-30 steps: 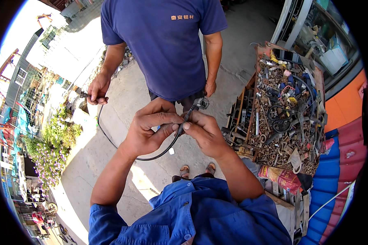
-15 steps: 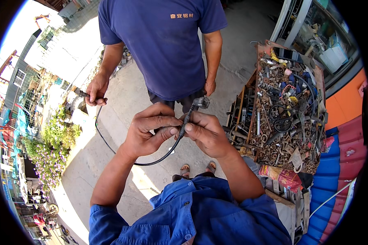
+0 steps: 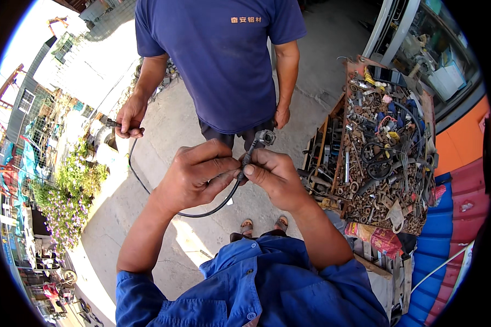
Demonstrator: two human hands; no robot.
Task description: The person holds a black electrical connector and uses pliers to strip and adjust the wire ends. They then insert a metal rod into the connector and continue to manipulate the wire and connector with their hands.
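Observation:
Both my hands grip one black cable [image 3: 219, 208] in front of my chest. My left hand [image 3: 197, 173] pinches it between thumb and fingers. Close beside it, my right hand [image 3: 273, 175] pinches the same stretch, just below a dark grey angled connector [image 3: 265, 137] that sticks up past my fingers. Ribbed black sleeving covers the cable near that connector. From my hands the cable loops down and left, then rises to a co-worker's hand [image 3: 130, 116], which holds the other end with a dark plug [image 3: 111, 123].
Facing me stands a co-worker in a navy T-shirt [image 3: 223, 65]. A bench [image 3: 348, 68] at the right is heaped with bolts, nuts and other metal parts [image 3: 365, 180], with a phone [image 3: 386, 75] at its far end. Flowering plants [image 3: 68, 201] grow at the left.
My left hand has shifted slightly left and down along with its forearm. The connector has turned a little in my grip. Both hands keep hold of the cable.

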